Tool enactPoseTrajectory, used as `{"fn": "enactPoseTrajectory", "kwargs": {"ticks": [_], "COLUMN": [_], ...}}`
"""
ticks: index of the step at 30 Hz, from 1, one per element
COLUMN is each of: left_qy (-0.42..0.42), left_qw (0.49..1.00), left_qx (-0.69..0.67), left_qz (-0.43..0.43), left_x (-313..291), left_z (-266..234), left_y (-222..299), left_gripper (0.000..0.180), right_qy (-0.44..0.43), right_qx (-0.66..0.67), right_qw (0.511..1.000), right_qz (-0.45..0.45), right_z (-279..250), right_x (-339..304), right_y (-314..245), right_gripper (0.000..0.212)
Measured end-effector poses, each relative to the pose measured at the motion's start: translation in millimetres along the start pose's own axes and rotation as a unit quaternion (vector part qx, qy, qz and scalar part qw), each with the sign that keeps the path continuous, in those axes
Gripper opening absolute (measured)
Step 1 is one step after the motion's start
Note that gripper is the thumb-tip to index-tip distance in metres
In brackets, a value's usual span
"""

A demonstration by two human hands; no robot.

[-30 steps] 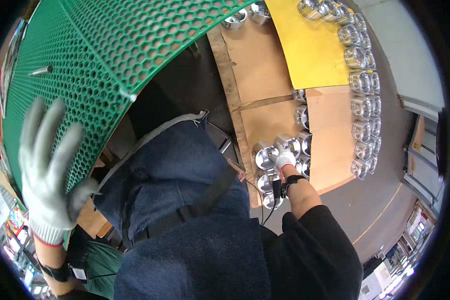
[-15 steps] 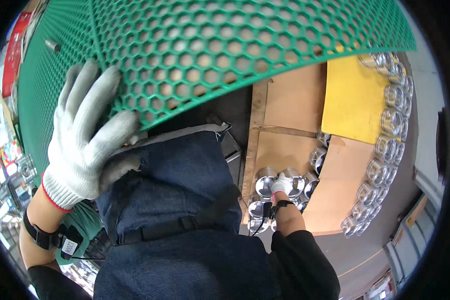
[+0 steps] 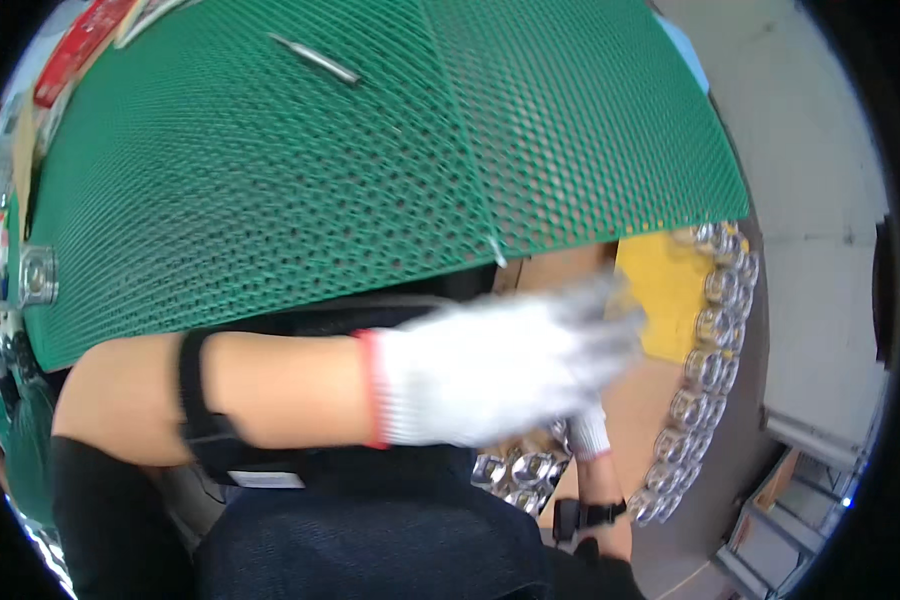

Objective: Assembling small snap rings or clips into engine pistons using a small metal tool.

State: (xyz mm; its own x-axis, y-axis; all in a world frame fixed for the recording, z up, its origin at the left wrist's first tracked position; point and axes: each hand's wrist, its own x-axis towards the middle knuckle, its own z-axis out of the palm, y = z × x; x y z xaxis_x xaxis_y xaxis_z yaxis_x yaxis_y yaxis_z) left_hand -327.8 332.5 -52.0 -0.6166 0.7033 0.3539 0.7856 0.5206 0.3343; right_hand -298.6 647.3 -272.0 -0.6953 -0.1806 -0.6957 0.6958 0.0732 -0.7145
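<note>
My left hand (image 3: 510, 365), in a white knit glove with a red cuff, stretches across my body to the right, smeared by motion. It hangs above the cardboard and the shiny metal pistons (image 3: 530, 468) at my lower right. Behind it, my right hand (image 3: 588, 428), gloved the same way, is low beside those pistons; its fingers are hidden by the left hand. Whether either hand holds anything cannot be made out.
A green honeycomb mat (image 3: 300, 190) covers the bench ahead, bearing a slim metal rod (image 3: 315, 58). One piston (image 3: 38, 275) stands at its left edge. At right, several pistons (image 3: 705, 370) line the edge of a cardboard sheet (image 3: 638, 385) and a yellow sheet (image 3: 660, 290).
My left hand has left the mat's near edge and swung right, toward my right hand. The view has shifted, showing more of the mat. The right hand's fingers are now covered.
</note>
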Motion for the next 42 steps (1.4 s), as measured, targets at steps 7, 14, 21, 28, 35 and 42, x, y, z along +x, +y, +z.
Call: {"fn": "enactPoseTrajectory", "kwargs": {"ticks": [7, 14, 21, 28, 35, 42], "left_qy": [-0.17, -0.103, 0.298, 0.538, 0.548, 0.547], "left_qw": [0.982, 0.985, 0.905, 0.595, 0.596, 0.619], "left_qx": [-0.07, -0.138, 0.013, -0.134, -0.316, -0.295], "left_qz": [-0.035, 0.02, -0.304, -0.582, -0.495, -0.48], "left_x": [30.6, -77.5, -264.7, -385.0, -391.5, -401.8], "left_z": [38.9, -43.2, -184.3, -174.5, -143.8, -121.9], "left_y": [64.3, 59.6, 71.3, 58.5, 86.8, 101.2], "left_gripper": [0.033, 0.024, 0.038, 0.051, 0.048, 0.069], "right_qy": [-0.135, -0.149, -0.113, -0.179, -0.156, -0.092], "right_qx": [-0.323, -0.56, -0.603, -0.536, -0.668, -0.446], "right_qw": [0.933, 0.803, 0.742, 0.652, 0.305, 0.455], "right_qz": [-0.087, -0.143, -0.27, -0.506, -0.661, -0.765], "right_z": [48.4, 150.4, 240.5, 396.5, 535.5, 467.6], "right_x": [-79.9, -125.3, -215.5, -172.5, -57.8, -19.2], "right_y": [-103.3, -162.8, -265.5, -317.6, -314.9, -334.8], "right_gripper": [0.047, 0.048, 0.027, 0.014, 0.027, 0.018]}}
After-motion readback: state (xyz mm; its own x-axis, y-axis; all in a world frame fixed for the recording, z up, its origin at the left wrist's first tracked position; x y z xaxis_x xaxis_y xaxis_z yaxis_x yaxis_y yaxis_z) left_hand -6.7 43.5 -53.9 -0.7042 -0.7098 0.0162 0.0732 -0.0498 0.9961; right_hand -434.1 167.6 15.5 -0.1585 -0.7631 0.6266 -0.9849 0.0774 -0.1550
